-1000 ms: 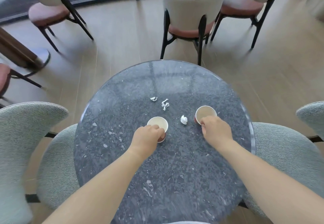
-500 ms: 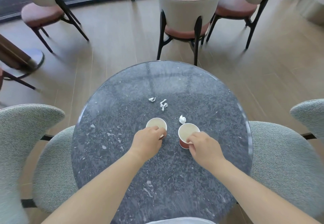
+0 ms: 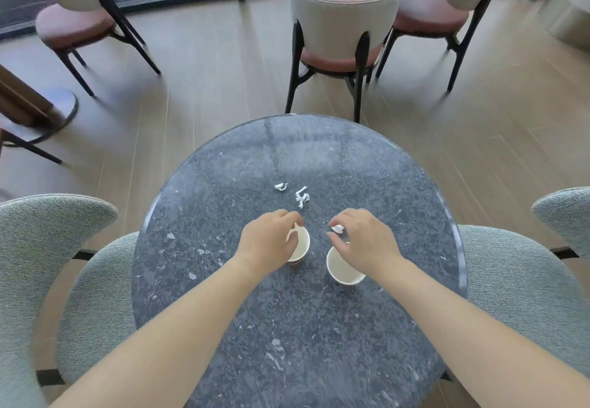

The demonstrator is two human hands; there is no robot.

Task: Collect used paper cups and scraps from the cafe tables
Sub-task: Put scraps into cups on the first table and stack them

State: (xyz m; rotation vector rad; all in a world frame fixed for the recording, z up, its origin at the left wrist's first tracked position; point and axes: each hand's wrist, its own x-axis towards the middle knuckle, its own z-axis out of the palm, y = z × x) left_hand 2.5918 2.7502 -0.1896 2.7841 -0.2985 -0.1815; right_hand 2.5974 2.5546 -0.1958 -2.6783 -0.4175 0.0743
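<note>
Head view: the left hand [image 3: 268, 245] curls its fingers over the rim of the left cup [image 3: 301, 245]. The right hand [image 3: 364, 241] pinches a crumpled scrap [image 3: 337, 229] just beyond the right cup [image 3: 343, 267]. A small scrap [image 3: 281, 186] and a twisted scrap [image 3: 302, 197] lie farther out on the worktop [image 3: 287, 328].

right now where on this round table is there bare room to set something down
Bare: the far arc of the table beyond the loose scraps, the left strip between the left hand and the rim, and the near stretch between the forearms. Crowded: the middle, where the right hand, both paper cups and a crumpled scrap bunch together.
</note>
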